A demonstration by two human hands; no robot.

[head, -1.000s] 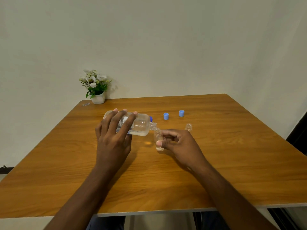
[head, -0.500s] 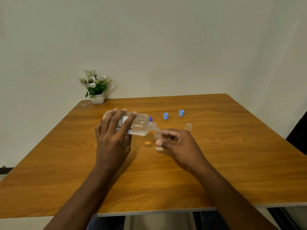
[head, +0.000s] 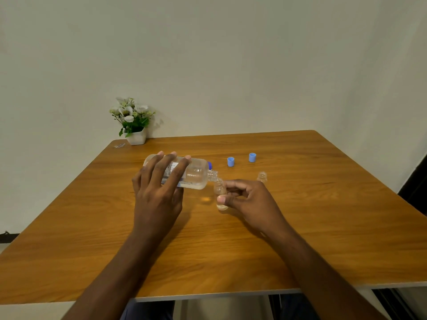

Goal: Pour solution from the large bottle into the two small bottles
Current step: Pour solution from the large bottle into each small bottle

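Both hands were busy: left hand [head: 159, 188] gripped the tipped large bottle [head: 189, 173], right fingers [head: 233, 184] pinched a small bottle [head: 220, 192] steady under its spout.

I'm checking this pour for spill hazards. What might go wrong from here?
1. The large bottle lies almost level in the left hand, its neck at the narrow mouth of the small bottle; a slight slip would likely send solution onto the table.
2. The right hand pinches that small bottle only by the fingertips, so it may tip.
3. The second small bottle stands open right behind the right hand; a bump might topple it.
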